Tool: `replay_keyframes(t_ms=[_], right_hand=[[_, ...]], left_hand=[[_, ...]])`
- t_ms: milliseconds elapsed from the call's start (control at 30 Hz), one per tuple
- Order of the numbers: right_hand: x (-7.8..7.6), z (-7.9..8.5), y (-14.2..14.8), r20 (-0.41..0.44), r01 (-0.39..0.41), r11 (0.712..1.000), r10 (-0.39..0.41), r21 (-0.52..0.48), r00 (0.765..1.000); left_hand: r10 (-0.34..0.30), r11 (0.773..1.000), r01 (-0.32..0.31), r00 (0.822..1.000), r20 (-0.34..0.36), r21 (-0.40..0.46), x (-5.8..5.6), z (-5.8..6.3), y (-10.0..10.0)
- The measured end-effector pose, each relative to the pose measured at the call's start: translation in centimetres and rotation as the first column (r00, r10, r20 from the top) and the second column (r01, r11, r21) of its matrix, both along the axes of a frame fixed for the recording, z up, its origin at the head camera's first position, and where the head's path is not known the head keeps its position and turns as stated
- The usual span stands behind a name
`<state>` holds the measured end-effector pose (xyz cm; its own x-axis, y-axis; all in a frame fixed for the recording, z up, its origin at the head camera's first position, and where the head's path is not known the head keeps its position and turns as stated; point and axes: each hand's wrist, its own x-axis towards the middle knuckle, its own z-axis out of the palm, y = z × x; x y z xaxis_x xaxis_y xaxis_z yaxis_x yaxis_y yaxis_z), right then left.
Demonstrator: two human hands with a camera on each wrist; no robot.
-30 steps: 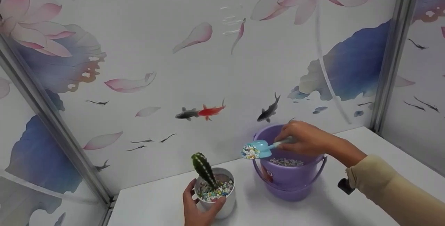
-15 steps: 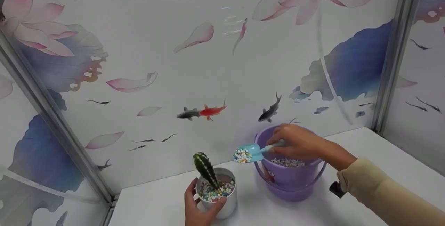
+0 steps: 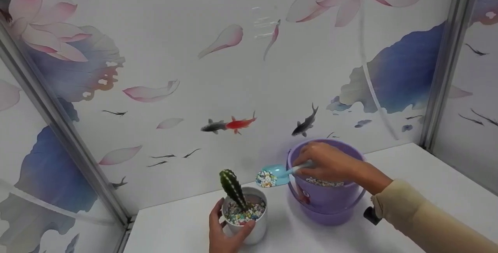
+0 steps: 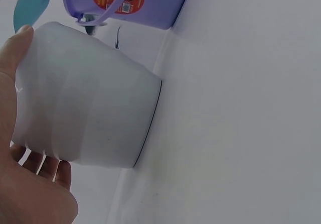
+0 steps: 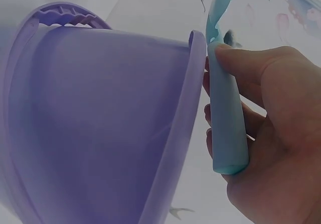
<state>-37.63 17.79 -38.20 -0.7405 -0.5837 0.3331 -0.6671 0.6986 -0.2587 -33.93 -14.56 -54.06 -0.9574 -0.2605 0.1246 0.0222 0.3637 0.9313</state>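
Note:
My left hand point(image 3: 229, 234) grips a white pot point(image 3: 257, 229) on the table, fingers at its left side and thumb on the near rim. A green cactus point(image 3: 232, 186) leans left in it, set among multicoloured pebbles point(image 3: 243, 214). My right hand point(image 3: 327, 161) holds a light-blue scoop point(image 3: 277, 171) by its handle point(image 5: 228, 118), above the bucket's rim. Small coloured pebbles fill the scoop's tip, which is between bucket and pot, a little higher than the pot's rim. In the left wrist view the pot point(image 4: 90, 98) hides its contents.
The purple bucket point(image 3: 330, 202) stands right of the pot, with pebbles inside and its handle hanging at the front. Behind the white table point(image 3: 175, 225) rises a wall point(image 3: 186, 70) printed with flowers and fish. Metal posts point(image 3: 447, 58) border it.
My right hand has moved left and slightly down, bringing the loaded scoop out past the bucket's rim towards the pot. My left hand keeps its hold on the pot.

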Motion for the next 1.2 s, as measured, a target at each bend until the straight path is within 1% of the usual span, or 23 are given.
replay_keyframes(t_ms=[300,533,800,1033,1200], right_hand=[[0.0,0.1,-1.3,-0.055,0.079,0.996,-0.076,0.041,0.996],[0.0,-0.3,-2.1,-0.098,0.094,0.994,-0.088,0.062,0.991],[0.1,-0.6,-2.8,-0.09,0.118,0.991,-0.112,0.065,0.99],[0.3,-0.3,-3.5,-0.102,0.158,0.983,-0.149,0.095,0.984],[0.4,-0.2,-3.9,-0.116,0.182,0.976,-0.168,0.119,0.979]], left_hand=[[-0.008,1.0,0.008,1.0,0.018,0.011,0.2,0.1,-0.2],[-0.054,0.998,0.054,0.998,-0.023,0.023,0.2,-0.2,-0.6],[-0.053,0.999,0.053,0.999,0.004,0.013,-0.1,-0.3,-0.7],[-0.05,0.999,0.05,0.999,-0.001,0.018,-0.1,-0.4,-0.7],[-0.049,0.999,0.049,0.999,-0.009,0.002,-0.1,-0.5,-0.7]])
